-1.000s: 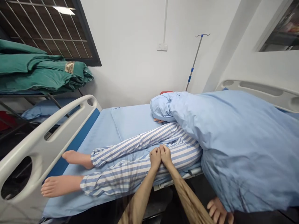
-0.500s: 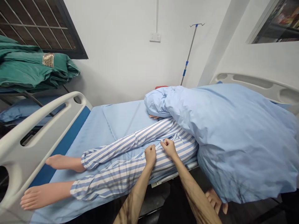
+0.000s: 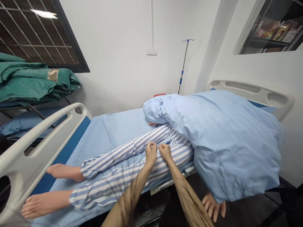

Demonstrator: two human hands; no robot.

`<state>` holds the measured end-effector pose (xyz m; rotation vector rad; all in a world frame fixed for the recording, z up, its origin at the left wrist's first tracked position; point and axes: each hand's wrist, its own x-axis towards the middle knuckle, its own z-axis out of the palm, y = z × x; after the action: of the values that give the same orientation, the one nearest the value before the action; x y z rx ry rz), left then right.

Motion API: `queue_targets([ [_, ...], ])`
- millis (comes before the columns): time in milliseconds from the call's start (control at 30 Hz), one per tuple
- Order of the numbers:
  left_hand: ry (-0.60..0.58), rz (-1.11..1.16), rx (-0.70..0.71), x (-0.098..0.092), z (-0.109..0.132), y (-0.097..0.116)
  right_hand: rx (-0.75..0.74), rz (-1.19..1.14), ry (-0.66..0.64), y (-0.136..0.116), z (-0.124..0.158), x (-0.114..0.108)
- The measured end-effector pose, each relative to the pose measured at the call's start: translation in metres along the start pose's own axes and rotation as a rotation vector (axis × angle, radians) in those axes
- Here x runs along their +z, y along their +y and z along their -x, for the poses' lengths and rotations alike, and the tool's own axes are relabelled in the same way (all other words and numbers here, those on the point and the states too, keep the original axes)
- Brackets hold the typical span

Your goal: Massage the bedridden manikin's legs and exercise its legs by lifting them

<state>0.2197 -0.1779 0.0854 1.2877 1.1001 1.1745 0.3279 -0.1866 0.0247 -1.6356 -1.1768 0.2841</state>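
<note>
We stand in a room with white walls (image 3: 113, 63). To our left, a dark-framed window with a metal grille (image 3: 40, 37) sits above folded green blankets (image 3: 33, 82) on a metal rack (image 3: 30, 107). Ahead we see a wall socket (image 3: 151, 51) and a drip stand (image 3: 183, 63), and to our right, a glass panel (image 3: 267, 34) showing shelves.

Hospital bed (image 3: 21, 157), blue sheet (image 3: 94, 142), striped-pajama manikin (image 3: 106, 186), blue quilt (image 3: 227, 138)

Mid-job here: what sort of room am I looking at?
Probably a hospital ward or nursing practice room: a hospital bed with a white side rail, an IV pole by the wall, and a figure lying in striped pyjamas under a blue quilt.
</note>
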Motion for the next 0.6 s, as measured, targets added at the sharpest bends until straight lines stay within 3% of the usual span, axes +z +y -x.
queue_targets([
  [100,-0.053,0.147,-0.002,0.014,-0.005,0.029,0.007,-0.069,0.094,-0.001,0.001,-0.003],
  [167,-0.031,0.154,-0.018,0.024,-0.008,0.032,0.012,-0.116,0.102,-0.001,0.0,-0.004],
  [233,0.014,0.067,-0.037,0.032,-0.008,0.018,0.025,-0.152,0.09,0.0,-0.001,-0.004],
  [333,0.094,-0.203,-0.052,0.041,-0.002,-0.023,0.051,-0.181,0.089,0.006,-0.002,-0.002],
  [433,0.078,-0.392,-0.011,0.044,0.006,-0.056,0.088,-0.188,0.089,0.013,-0.002,0.001],
  [500,0.058,-0.434,0.006,0.044,0.009,-0.064,0.111,-0.192,0.069,0.015,-0.003,0.003],
  [600,0.055,-0.461,-0.001,0.042,0.008,-0.059,0.125,-0.189,0.025,0.013,-0.003,0.002],
])
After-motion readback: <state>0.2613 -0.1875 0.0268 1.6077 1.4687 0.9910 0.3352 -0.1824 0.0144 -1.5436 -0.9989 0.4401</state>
